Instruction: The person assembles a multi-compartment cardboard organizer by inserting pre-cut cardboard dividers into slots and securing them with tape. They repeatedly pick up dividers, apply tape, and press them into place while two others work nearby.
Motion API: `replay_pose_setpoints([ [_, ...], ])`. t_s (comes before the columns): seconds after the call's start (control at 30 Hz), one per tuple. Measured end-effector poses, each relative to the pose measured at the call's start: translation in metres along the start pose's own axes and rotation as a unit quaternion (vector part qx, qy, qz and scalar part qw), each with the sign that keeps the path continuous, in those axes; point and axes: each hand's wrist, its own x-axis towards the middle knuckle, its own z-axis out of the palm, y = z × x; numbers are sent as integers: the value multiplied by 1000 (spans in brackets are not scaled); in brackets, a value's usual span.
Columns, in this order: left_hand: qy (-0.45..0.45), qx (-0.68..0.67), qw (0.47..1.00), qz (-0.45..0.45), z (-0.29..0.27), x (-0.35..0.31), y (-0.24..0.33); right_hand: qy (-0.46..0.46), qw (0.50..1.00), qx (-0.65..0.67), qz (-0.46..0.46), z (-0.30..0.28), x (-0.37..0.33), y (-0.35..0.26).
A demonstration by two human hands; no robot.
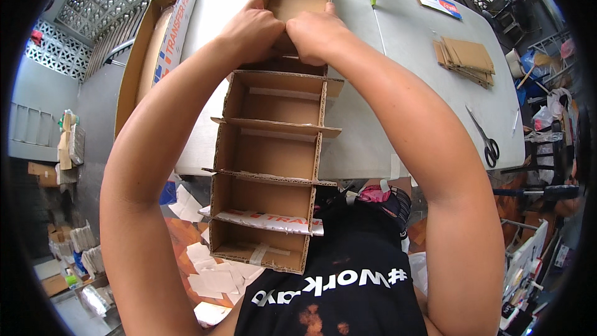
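Head camera looks down on two bare forearms reaching over a long cardboard divider tray [273,149] that lies on a white desk [398,43] and overhangs its near edge. Left hand [252,28] and right hand [317,34], fingers closed, pinch a cardboard partition near the tray's far end. Scissors [485,137] lie well to the right.

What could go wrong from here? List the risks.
1. Both hands, left hand and right hand, press on one divider, and the cardboard organizer hangs well past the table edge; it could tip or sag.
2. The thin slotted dividers may bend or pop out.
3. The scissors lie near the right elbow.
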Motion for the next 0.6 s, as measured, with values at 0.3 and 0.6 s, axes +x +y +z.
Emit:
replay_pose_setpoints([
  [0.3,-83,-106,991,4,-3,16,-9,23,996,84,-8,2,11,10],
  [0.6,-152,-105,983,-8,-3,27,-7,381,916,31,121,37,30,46],
])
